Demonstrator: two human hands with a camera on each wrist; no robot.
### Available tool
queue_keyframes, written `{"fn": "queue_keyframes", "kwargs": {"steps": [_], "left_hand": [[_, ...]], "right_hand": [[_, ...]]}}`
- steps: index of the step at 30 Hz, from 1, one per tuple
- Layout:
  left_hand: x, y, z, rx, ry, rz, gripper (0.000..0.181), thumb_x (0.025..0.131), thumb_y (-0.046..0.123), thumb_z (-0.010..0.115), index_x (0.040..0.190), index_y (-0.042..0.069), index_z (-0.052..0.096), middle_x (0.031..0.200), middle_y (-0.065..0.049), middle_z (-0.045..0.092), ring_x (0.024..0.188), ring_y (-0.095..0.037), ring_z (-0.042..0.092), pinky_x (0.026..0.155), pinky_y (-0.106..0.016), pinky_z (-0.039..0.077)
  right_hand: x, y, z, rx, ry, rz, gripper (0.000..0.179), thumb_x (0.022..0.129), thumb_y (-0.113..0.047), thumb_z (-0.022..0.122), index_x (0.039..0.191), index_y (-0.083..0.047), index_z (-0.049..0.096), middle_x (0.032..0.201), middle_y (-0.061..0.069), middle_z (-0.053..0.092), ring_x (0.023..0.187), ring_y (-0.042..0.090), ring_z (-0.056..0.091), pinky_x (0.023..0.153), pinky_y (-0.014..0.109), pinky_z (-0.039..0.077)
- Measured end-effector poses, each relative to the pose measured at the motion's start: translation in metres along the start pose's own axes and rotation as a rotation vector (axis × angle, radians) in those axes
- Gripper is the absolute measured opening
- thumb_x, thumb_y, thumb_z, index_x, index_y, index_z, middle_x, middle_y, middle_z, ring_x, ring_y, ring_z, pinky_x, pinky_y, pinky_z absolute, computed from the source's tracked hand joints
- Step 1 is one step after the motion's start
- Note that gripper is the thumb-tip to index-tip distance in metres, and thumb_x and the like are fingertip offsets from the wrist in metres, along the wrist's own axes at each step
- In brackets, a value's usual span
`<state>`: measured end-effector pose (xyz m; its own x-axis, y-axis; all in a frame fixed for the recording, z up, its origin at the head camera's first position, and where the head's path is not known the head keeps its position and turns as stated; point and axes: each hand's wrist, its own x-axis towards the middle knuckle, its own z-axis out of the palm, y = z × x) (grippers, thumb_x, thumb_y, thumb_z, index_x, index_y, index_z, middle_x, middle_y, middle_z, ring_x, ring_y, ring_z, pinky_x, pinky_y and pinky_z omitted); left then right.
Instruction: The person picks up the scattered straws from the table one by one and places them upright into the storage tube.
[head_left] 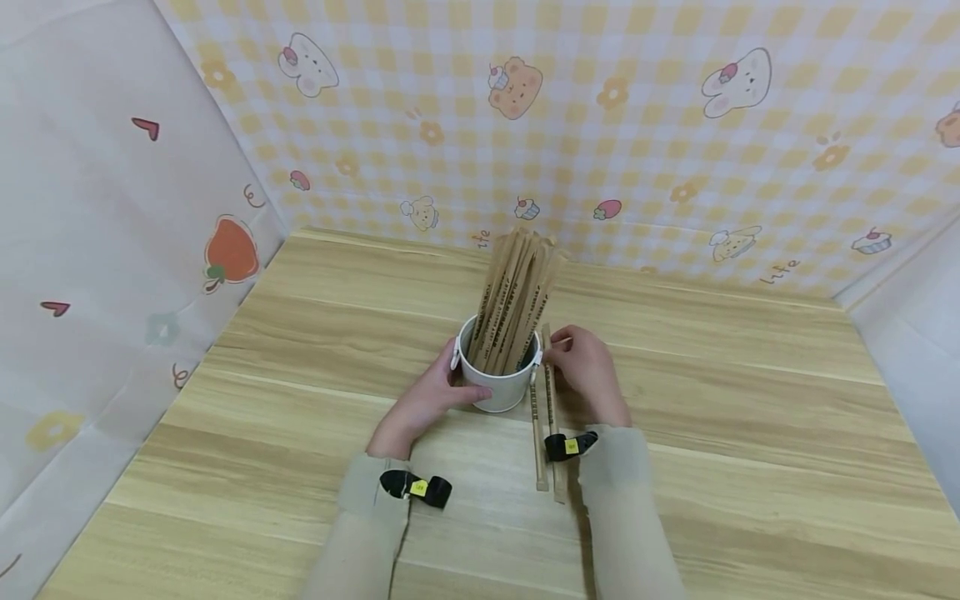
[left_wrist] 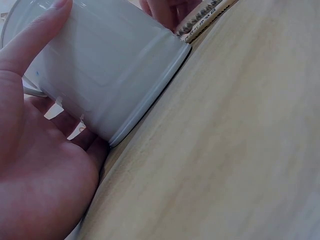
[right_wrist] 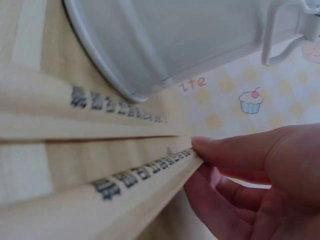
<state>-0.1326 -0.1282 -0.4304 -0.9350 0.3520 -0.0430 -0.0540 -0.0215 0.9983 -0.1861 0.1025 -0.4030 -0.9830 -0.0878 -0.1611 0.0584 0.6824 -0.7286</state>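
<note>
A white metal bucket (head_left: 504, 390) stands upright on the wooden table, holding several paper-wrapped chopsticks (head_left: 513, 308) that lean and stick out above its rim. My left hand (head_left: 431, 398) grips the bucket from the left, its thumb across the front wall and the other fingers behind the side. Right of the bucket lie two more chopstick packets in brown printed paper. My right hand (head_left: 588, 371) pinches the far end of the right-hand packet (right_wrist: 145, 180) between thumb and fingers. The other packet (right_wrist: 40, 105) lies between it and the bucket, untouched.
The light wooden table (head_left: 750, 467) spreads around both arms. A yellow checked cloth (head_left: 660, 158) with cartoon prints hangs behind its back edge, and a pale cloth (head_left: 112, 250) hangs at the left. The bucket's handle (right_wrist: 272, 40) hangs at its side.
</note>
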Motion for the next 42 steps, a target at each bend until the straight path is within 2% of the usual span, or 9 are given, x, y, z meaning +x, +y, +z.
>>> {"fn": "queue_keyframes", "kwargs": {"steps": [7,12,20,27,32,37,42], "left_hand": [[0.000,-0.002,0.000,0.009,-0.003,0.014,0.092,0.069,0.020,0.076,0.138,0.034,0.018,0.140,0.000,0.026,0.128,-0.021,0.027,0.103,-0.038,0.023],[-0.001,-0.002,0.001,0.003,-0.002,0.011,0.091,0.069,0.020,0.077,0.138,0.035,0.019,0.139,0.001,0.027,0.127,-0.020,0.028,0.103,-0.038,0.024],[0.000,-0.001,0.002,0.003,-0.006,-0.001,0.089,0.071,0.016,0.075,0.139,0.030,0.019,0.140,0.000,0.026,0.128,-0.019,0.026,0.104,-0.037,0.021],[-0.008,0.021,0.007,-0.008,-0.016,-0.021,0.090,0.072,0.009,0.073,0.141,0.021,0.016,0.141,-0.007,0.024,0.128,-0.023,0.025,0.104,-0.037,0.021],[-0.008,0.020,0.005,0.001,-0.013,-0.013,0.090,0.072,0.011,0.073,0.141,0.022,0.016,0.141,-0.005,0.025,0.128,-0.023,0.025,0.104,-0.037,0.022],[-0.008,0.022,0.006,0.022,-0.018,-0.019,0.090,0.072,0.013,0.073,0.141,0.023,0.017,0.142,-0.005,0.024,0.129,-0.022,0.024,0.104,-0.036,0.021],[-0.008,0.021,0.005,0.015,-0.014,-0.023,0.090,0.072,0.012,0.073,0.141,0.024,0.016,0.142,-0.004,0.024,0.129,-0.022,0.024,0.104,-0.036,0.021]], "right_hand": [[-0.007,-0.016,-0.017,0.174,0.047,-0.012,0.023,0.082,-0.011,0.060,0.104,-0.003,0.057,0.082,0.012,0.060,0.062,0.024,0.062,0.056,0.034,0.053],[-0.015,-0.029,-0.031,0.197,0.100,-0.056,0.025,0.083,-0.013,0.061,0.105,-0.003,0.056,0.084,0.012,0.059,0.065,0.025,0.062,0.057,0.033,0.053],[-0.032,-0.047,-0.052,0.208,0.306,-0.124,0.024,0.083,-0.018,0.064,0.102,-0.006,0.059,0.083,0.007,0.060,0.069,0.018,0.061,0.054,0.023,0.051],[-0.050,-0.063,-0.067,0.208,0.489,-0.251,0.025,0.081,-0.022,0.065,0.099,-0.007,0.059,0.081,0.001,0.060,0.068,0.009,0.058,0.053,0.020,0.051],[-0.069,-0.078,-0.079,0.288,0.585,-0.339,0.024,0.079,-0.018,0.067,0.098,-0.005,0.060,0.080,0.002,0.059,0.069,0.009,0.058,0.056,0.021,0.051],[-0.090,-0.092,-0.090,0.391,0.678,-0.377,0.026,0.077,-0.015,0.069,0.097,-0.002,0.061,0.083,0.005,0.060,0.072,0.013,0.059,0.058,0.022,0.051],[-0.108,-0.109,-0.096,0.505,0.785,-0.465,0.024,0.075,-0.008,0.070,0.094,0.004,0.061,0.084,0.011,0.060,0.070,0.017,0.060,0.057,0.022,0.051]]}}
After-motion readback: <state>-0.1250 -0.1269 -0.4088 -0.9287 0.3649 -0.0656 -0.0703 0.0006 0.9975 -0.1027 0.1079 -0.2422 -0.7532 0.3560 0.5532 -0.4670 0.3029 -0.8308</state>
